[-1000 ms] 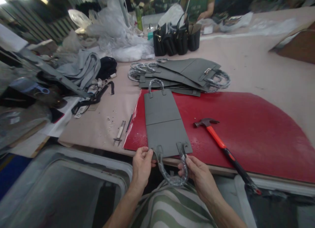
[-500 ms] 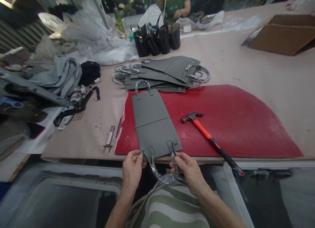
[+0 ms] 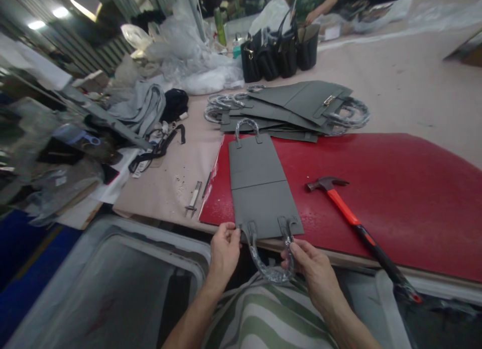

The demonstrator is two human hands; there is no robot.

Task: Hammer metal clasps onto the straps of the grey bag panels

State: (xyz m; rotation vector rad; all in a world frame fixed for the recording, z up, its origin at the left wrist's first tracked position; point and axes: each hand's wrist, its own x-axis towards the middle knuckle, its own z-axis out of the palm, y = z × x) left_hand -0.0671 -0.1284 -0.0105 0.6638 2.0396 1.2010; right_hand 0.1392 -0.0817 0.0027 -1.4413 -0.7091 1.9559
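Observation:
A flat grey bag panel [image 3: 259, 183] lies on a red mat [image 3: 376, 188], with a plastic-wrapped handle at each end. My left hand [image 3: 224, 251] pinches the panel's near left corner beside the near handle [image 3: 269, 266]. My right hand [image 3: 311, 266] is closed on the right side of that handle, where it joins the panel. The handle loop hangs off the table edge over my striped lap.
A hammer [image 3: 357, 226] with an orange and black grip lies on the mat to the right. A stack of grey panels [image 3: 297, 110] sits behind, black bags [image 3: 280, 55] farther back. Small metal tools [image 3: 194, 198] lie left of the mat. Another person [image 3: 316, 0] works at the far side.
The view has swung about between frames, while both hands keep the same hold on the panel's near end. The panel and the hammer have not visibly moved on the mat.

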